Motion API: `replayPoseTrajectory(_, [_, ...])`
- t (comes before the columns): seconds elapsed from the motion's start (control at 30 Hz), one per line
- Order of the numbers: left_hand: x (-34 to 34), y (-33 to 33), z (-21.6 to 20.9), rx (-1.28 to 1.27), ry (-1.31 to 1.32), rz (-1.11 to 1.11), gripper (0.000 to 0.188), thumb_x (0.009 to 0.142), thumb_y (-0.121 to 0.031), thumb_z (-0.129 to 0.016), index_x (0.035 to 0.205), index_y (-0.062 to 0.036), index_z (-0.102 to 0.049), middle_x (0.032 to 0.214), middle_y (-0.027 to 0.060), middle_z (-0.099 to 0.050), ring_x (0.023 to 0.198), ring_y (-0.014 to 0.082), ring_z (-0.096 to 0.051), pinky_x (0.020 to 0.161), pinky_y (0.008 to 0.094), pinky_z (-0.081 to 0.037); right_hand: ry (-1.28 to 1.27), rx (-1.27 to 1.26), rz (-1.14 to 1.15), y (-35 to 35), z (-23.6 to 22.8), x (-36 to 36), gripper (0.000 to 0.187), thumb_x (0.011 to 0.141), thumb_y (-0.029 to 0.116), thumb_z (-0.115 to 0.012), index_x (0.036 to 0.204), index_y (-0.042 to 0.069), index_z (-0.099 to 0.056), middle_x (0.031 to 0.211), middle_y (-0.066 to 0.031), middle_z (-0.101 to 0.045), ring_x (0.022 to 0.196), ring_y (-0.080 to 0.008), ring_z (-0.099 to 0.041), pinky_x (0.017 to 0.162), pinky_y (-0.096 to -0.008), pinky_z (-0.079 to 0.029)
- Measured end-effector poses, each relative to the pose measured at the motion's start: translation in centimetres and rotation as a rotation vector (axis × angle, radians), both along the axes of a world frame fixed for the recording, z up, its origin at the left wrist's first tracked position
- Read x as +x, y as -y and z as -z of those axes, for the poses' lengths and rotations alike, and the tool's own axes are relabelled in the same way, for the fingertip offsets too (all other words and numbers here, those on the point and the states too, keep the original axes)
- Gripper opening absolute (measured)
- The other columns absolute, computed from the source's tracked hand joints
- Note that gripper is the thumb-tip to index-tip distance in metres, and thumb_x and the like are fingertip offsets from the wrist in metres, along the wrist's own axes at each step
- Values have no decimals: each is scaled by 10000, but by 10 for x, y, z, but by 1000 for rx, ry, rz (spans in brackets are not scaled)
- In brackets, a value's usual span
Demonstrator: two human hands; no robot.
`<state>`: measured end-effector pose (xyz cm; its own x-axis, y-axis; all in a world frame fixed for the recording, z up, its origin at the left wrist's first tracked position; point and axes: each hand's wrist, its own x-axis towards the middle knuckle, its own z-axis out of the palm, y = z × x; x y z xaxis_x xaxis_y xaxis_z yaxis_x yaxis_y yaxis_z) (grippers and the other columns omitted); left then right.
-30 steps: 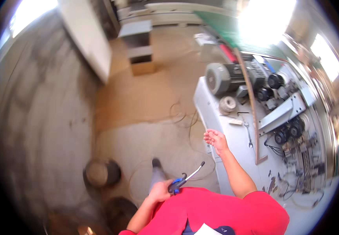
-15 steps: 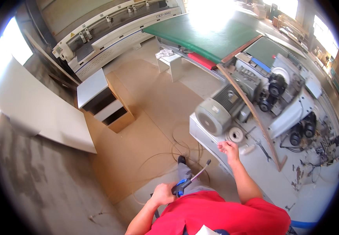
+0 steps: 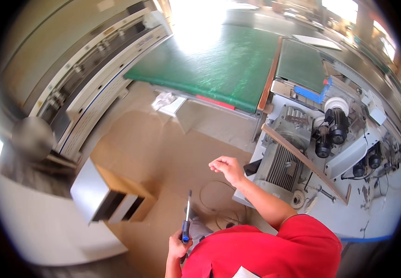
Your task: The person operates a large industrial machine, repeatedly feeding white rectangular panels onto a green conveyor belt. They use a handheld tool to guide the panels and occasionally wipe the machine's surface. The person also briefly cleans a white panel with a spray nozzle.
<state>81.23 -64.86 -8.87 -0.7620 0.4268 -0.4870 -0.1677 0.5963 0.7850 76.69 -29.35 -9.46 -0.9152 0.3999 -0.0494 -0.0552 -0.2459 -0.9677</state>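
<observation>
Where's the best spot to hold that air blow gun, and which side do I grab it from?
Probably grip the air blow gun by its thick lower end, coming from the person's side. The left hand wraps around it there. The thin metal nozzle points away from the body, so a grip there should be clear of its tip.

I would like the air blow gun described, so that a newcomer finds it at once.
Begin at the large red shirt at the bottom centre. Just beyond its left edge, in the person's left grip, is the air blow gun, its tube pointing up the picture. Its dark body with blue parts and slim silvery tube set it apart from the boxy cabinet farther left.
</observation>
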Motion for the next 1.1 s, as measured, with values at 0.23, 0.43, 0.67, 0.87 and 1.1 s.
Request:
replayPoseTrajectory(0.23, [-237, -66, 22, 58, -171, 408, 369, 640, -113, -704, 991, -12, -649, 717, 134, -615, 649, 197, -571, 670, 335, -501, 176, 37, 280, -45, 36, -102, 193, 938, 152, -623, 965, -26, -694, 913, -79, -702, 840, -127, -640, 769, -275, -512])
replayPoseTrajectory(0.43, [-404, -146, -6, 140, -104, 605, 170, 656, -64, -681, 819, -42, -636, 689, 13, -592, 645, 109, -551, 607, 265, -457, 172, 98, 536, -83, 8, -155, 171, 889, 130, -673, 957, -24, -706, 868, -60, -706, 830, -112, -647, 768, -258, -510])
replayPoseTrajectory(0.67, [-516, -276, -19, 181, -102, 707, 154, 655, -64, -675, 802, -25, -648, 691, 16, -601, 638, 115, -548, 610, 268, -454, 175, -113, 720, -161, 57, -226, 184, 928, 131, -635, 976, -38, -690, 898, -81, -702, 796, -110, -633, 739, -249, -509])
replayPoseTrajectory(0.87, [-577, -372, -6, 142, -1, 676, 151, 668, -56, -685, 812, -18, -660, 681, 14, -600, 630, 102, -542, 600, 261, -449, 84, 20, 690, -273, 53, -336, 184, 897, 152, -667, 947, -21, -705, 864, -59, -708, 795, -106, -639, 729, -259, -501])
replayPoseTrajectory(1.1, [-625, -490, -29, 188, 70, 676, 149, 651, -15, -674, 797, -9, -646, 695, 21, -612, 634, 108, -555, 591, 268, -449, 97, 82, 693, -391, 3, -392, 176, 912, 124, -651, 1001, -22, -695, 926, -76, -713, 871, -119, -655, 799, -260, -514])
